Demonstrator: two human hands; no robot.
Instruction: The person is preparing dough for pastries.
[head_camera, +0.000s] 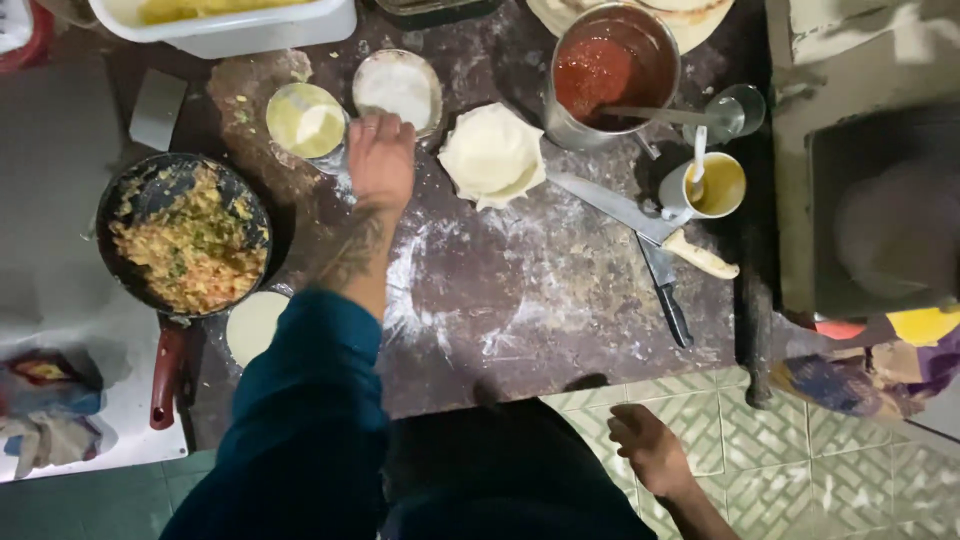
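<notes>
Left hand closed on small cup at far bench, beside flour bowl, right hand loosely open, near, over floor

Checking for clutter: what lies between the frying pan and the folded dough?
In the head view, the left hand and forearm cross between frying pan and folded dough, over the floured board.

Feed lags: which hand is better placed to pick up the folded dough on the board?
Left, probably. The left hand is already over the floured board, beside the folded dough. The right hand hangs off the board, above the floor tiles.
</notes>
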